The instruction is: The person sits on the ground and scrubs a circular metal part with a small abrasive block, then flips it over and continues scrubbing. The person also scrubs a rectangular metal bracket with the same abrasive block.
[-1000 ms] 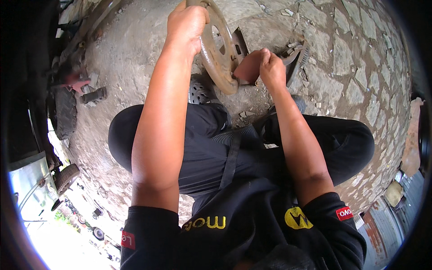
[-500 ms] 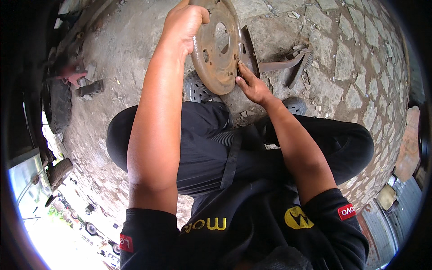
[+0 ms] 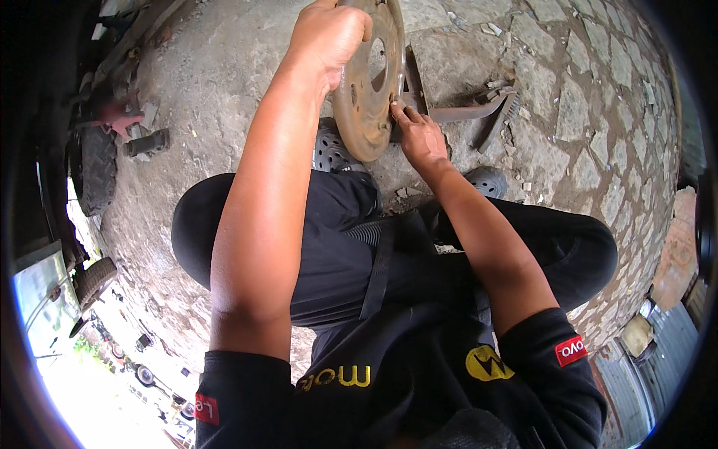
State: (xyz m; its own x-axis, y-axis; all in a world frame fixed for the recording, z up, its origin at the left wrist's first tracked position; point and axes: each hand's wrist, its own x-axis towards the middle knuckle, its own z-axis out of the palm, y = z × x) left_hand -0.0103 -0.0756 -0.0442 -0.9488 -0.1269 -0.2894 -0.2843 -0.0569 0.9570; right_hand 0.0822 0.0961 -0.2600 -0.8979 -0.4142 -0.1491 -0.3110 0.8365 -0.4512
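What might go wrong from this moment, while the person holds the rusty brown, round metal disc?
The bare left hand grips the rusty brown, round metal disc by its rim; if it slips, the disc may fall toward the grey perforated shoe beside its lower edge.
The bare right hand has fingertips at the disc's rusty edge, so they might be scraped.

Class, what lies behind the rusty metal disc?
Behind the disc, a grey shoe shows at its lower left and a dark metal piece at its right; whatever the disc covers cannot be seen.
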